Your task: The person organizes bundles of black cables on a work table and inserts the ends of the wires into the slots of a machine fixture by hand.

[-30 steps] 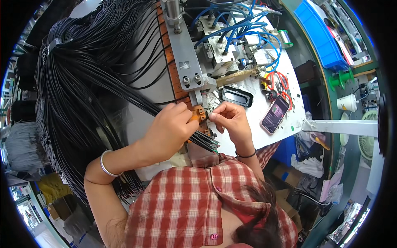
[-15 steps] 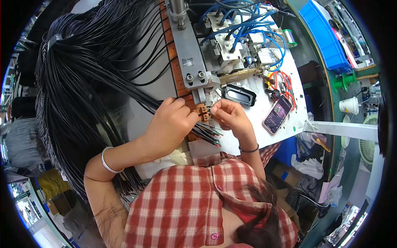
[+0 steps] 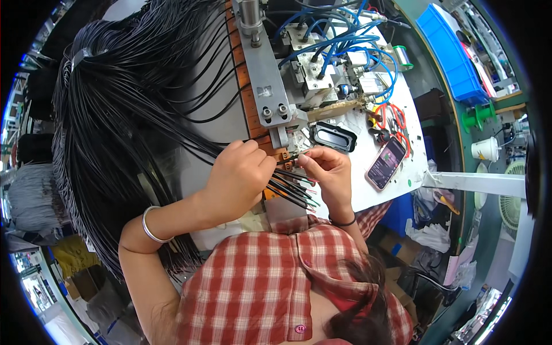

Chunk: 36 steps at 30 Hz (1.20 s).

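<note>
My left hand (image 3: 241, 178) is closed round several black cables (image 3: 293, 185), whose cut ends with red and green wire tips stick out below it to the right. Opposite it, my right hand (image 3: 329, 172) pinches the end of one black cable between thumb and fingertips. Both hands are at the near end of an orange-brown slotted strip (image 3: 246, 100), next to its small orange clamp block (image 3: 286, 156). More cables run from the slots farther up this strip to the left. The fingers of my left hand partly hide the bundle.
A large tied mass of black cables (image 3: 109, 126) hangs at the left. Beyond my hands stands a metal press plate (image 3: 261, 75) with blue air tubes (image 3: 333, 40). A black-rimmed tray (image 3: 334, 137), a phone (image 3: 386, 163) and red-handled pliers (image 3: 401, 118) lie on the white table.
My right hand has shifted slightly right and down, drawing a cable end away from the block. The cable ends below my left hand are fanned wider.
</note>
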Available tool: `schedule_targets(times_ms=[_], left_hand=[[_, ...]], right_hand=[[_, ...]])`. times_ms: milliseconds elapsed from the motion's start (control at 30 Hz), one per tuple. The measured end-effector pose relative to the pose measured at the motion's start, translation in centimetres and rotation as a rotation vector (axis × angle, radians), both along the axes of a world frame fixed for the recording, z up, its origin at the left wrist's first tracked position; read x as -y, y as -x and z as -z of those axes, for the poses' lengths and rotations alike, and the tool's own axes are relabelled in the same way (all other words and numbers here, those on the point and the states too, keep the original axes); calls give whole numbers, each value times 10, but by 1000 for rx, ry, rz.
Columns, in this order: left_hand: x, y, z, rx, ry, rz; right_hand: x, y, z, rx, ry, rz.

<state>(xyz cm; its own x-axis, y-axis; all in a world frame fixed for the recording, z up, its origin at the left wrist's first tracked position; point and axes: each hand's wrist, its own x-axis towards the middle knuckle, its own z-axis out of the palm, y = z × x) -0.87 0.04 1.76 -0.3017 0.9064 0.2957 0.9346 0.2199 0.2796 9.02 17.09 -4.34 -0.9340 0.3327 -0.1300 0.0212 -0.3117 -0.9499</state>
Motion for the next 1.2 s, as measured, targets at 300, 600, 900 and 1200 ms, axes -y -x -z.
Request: schedule_targets(times_ms=[300,600,900,1200], left_hand=[[0,1,-2,70,50,-32],[1,-1,-5,86,63,-39],[1,1,-8,90,114,-20],[-1,1,2,51,-14,101]], right_hand=[[-4,-3,-7,-1,181,-177],[0,-2,-9,-52,-61,-2],[-12,1,-8,49,49,-218],[-13,7,8,99,-149,-88]])
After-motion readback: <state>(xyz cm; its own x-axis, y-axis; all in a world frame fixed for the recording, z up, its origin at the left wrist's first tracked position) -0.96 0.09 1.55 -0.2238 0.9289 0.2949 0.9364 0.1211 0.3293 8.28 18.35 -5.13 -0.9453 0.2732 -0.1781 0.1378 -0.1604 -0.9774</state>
